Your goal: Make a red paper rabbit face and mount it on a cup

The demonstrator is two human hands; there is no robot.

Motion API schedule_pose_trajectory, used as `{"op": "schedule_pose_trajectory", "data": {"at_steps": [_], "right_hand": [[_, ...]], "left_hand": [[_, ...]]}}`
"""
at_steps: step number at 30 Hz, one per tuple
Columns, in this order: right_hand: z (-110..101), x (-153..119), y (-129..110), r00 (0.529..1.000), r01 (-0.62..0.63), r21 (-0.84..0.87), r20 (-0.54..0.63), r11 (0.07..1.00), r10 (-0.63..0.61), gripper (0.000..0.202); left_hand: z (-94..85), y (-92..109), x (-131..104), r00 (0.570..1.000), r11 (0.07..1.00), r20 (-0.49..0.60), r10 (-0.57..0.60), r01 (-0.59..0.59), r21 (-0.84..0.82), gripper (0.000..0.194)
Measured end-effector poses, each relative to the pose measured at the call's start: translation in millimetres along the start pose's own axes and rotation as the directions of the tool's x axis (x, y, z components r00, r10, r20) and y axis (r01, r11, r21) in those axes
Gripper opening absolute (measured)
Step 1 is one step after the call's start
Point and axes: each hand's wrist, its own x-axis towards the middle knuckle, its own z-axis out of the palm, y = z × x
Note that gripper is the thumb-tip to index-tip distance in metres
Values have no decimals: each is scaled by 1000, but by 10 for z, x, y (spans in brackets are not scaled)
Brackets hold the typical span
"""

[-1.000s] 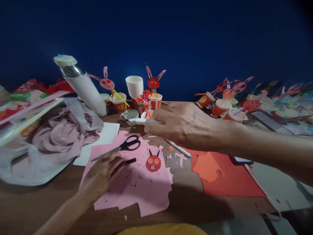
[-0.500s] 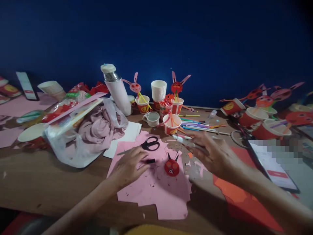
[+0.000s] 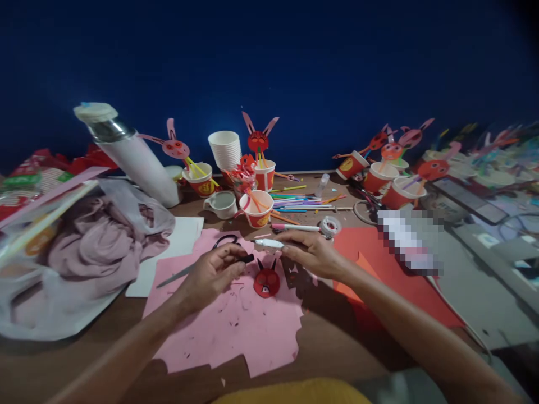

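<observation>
My left hand (image 3: 221, 270) pinches a small black marker cap (image 3: 247, 258) above the pink paper. Opposite it, my right hand (image 3: 314, 252) is closed on a white marker (image 3: 269, 243), whose tip points left toward the cap; the two are apart. Just below the marker, a round red paper face (image 3: 266, 281) with two dark ears lies on the jagged pink paper (image 3: 219, 342). Partly hidden behind my left hand are scissors (image 3: 177, 275), blades to the left.
Behind my hands stand a paper cup with straws (image 3: 256, 210), a grey mug (image 3: 222, 205) and stacked white cups (image 3: 225, 148). A thermos (image 3: 130, 154) and a plastic bag with cloth (image 3: 96, 252) are at left. Red paper (image 3: 404, 286) and a tape roll (image 3: 330, 225) lie at right.
My left hand has picked up the black cap from the pink paper. My right hand has brought the marker closer to it. The view has swung to the right.
</observation>
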Motion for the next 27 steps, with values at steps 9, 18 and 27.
{"op": "schedule_pose_trajectory", "data": {"at_steps": [9, 18, 27], "right_hand": [[-116, -62, 9, 995, -5, -213, -100, 977, -17, 26], [-165, -91, 8, 984, 24, -428, -149, 903, -96, 18], [-125, -91, 15, 974, 70, -560, -140, 826, -178, 19]], "left_hand": [[109, 127, 290, 1000, 930, -22, 14, -21, -366, 24], [127, 44, 326, 1000, 900, 29, 9, 4, -436, 23], [132, 58, 307, 998, 902, 51, 39, -13, -431, 29]]}}
